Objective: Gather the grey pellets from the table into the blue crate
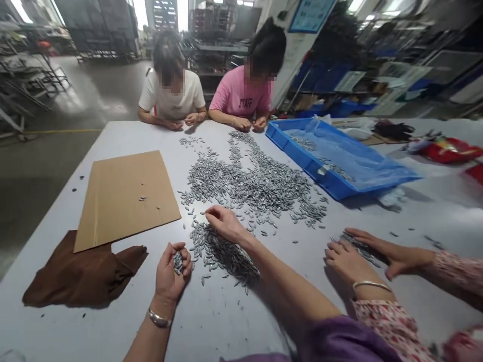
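Small grey metal pieces lie in a broad heap [256, 181] across the middle of the white table [226, 322]. My left hand [171, 269] is cupped, palm up, around a small bunch of these grey pieces. My right hand [225, 222] reaches forward with fingers curled, pinching at pieces on the near edge of the heap. A smaller dense pile [222, 251] lies under my right forearm.
A cardboard sheet [126, 196] and a brown cloth [81, 274] lie at the left. A blue tray [339, 158] lined with plastic stands at the right. A co-worker's two hands [358, 251] sort pieces at my right. Two people sit across the table.
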The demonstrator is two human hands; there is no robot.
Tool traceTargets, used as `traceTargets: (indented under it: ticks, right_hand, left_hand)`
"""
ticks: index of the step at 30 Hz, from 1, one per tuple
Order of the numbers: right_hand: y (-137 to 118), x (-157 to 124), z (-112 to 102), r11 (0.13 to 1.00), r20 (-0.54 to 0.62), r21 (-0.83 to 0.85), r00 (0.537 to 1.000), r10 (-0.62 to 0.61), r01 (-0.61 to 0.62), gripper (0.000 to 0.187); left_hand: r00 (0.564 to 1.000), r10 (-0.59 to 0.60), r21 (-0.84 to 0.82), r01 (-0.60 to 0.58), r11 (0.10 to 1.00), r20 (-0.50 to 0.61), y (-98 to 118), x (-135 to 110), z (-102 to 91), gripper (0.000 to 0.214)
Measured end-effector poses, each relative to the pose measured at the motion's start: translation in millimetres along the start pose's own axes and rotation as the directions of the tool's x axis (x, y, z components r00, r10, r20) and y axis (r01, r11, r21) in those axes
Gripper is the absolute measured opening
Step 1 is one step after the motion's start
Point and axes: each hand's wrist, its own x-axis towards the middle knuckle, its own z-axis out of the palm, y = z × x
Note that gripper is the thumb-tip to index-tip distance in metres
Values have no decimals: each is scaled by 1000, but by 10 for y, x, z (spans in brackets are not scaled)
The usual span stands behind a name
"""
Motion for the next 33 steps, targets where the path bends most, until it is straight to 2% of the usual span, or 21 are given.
traceTargets:
  ticks: [3,6,8,10,14,17,21,24,28,33]
  right_hand:
    - [275,-482,-383,981,-107,-188,992,-71,50,26]
    - [597,-964,-565,928,-128,-347,974,-189,134,37]
    - [770,-1264,-595,887,-83,-433,973,-214,158,53]
    - [875,-1522,-569,833,-18,-530,980,-199,160,77]
    - [929,-1820,-410,732,58,-668,990,-132,136,125]
    - [938,-1830,-269,709,5,-700,994,-105,79,135]
    - [931,-1634,-122,716,0,-692,991,-133,96,132]
    - [837,-1386,-46,730,65,-670,990,-124,135,125]
    - [558,-1044,20,742,201,-643,977,-76,190,119]
    - [199,-741,132,701,323,-607,922,-213,374,98]
  left_hand:
    - [1000,6,24,-6,1000,-7,17,4,35,25]
    - [1000,10,39,-9,999,-23,25,3,53,26]
    - [999,9,48,-7,999,-31,32,6,58,26]
    - [1000,9,59,-7,998,-29,41,11,62,27]
    - [1000,8,68,-7,998,-7,55,17,71,28]
    - [1000,6,68,-6,998,-10,60,9,79,27]
    - [1000,-9,60,10,998,-16,63,1,70,27]
    - [1000,-9,59,10,998,-17,64,9,42,26]
    - [1000,-6,58,7,998,-23,66,23,25,24]
    - [999,0,55,3,998,-53,73,14,68,22]
